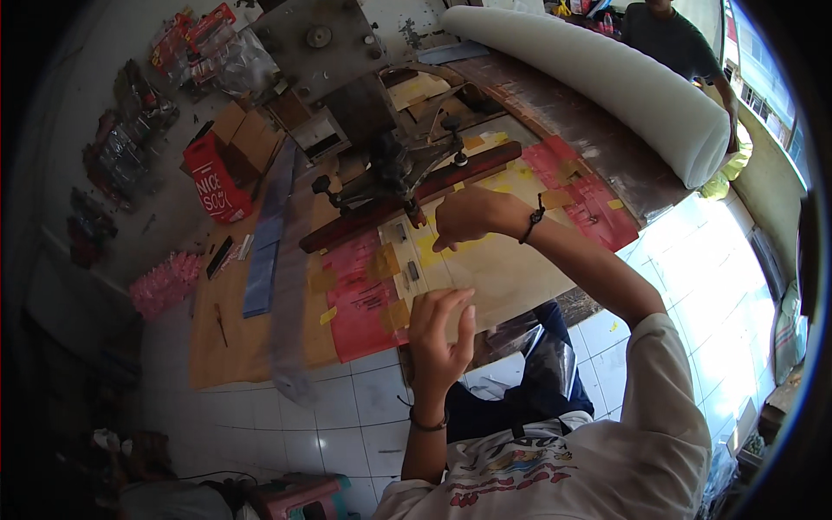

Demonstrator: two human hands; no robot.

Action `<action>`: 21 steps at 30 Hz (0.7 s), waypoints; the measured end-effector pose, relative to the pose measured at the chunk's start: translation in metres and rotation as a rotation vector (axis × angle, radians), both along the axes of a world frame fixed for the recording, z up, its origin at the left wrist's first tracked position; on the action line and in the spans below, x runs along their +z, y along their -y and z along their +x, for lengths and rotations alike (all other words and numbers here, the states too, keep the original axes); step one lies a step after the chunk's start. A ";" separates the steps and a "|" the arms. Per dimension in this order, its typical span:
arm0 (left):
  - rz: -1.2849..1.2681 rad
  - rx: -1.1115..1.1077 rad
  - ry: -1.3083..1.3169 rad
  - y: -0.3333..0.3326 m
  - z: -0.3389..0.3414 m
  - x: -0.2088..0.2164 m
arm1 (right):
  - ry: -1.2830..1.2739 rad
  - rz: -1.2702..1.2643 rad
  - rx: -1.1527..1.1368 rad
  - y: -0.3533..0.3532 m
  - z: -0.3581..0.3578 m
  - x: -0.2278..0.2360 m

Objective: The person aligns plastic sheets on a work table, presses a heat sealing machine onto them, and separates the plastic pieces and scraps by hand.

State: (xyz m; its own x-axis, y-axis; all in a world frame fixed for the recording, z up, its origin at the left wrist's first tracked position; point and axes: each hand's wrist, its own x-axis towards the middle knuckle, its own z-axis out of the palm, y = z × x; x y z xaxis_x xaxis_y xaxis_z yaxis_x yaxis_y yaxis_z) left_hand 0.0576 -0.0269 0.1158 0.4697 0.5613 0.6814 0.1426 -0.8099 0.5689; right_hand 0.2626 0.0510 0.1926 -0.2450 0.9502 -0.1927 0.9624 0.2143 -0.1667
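Observation:
My left hand (440,338) is raised in front of the near edge of the work surface, fingers loosely curved, the thumb a little apart, nothing visible in it. Farther off, my right hand (471,217) is closed with its fingers pointing down over a pale, yellow-stained sheet (511,269); whatever its fingertips hold is hidden. Just beyond that hand lies a dark red bar (364,221), attached to a black machine head (394,169) with knobs. Red panels patched with yellow tape flank the sheet: a left panel (355,303) and a right panel (607,217).
A thick white foam roll (607,87) lies along the far right, with another person (676,39) behind it. Blue strips (264,269) and a small screwdriver-like tool (221,325) rest on brown board at left. A red bag (215,182) stands beside a cardboard box (247,139).

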 end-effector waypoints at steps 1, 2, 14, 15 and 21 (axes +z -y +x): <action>0.005 0.010 0.001 -0.008 0.007 -0.003 | 0.001 0.005 0.010 -0.017 0.001 -0.027; 0.077 0.005 -0.200 -0.019 0.017 -0.013 | -0.005 0.115 -0.055 -0.028 0.008 -0.055; 0.132 0.071 -0.475 -0.036 0.008 -0.065 | -0.222 0.618 0.038 0.037 0.013 -0.134; 0.121 0.078 -0.474 -0.034 0.008 -0.065 | -0.223 0.608 0.046 0.033 0.013 -0.136; 0.134 0.144 -0.459 -0.043 0.016 -0.072 | -0.155 0.640 -0.179 0.013 0.001 -0.139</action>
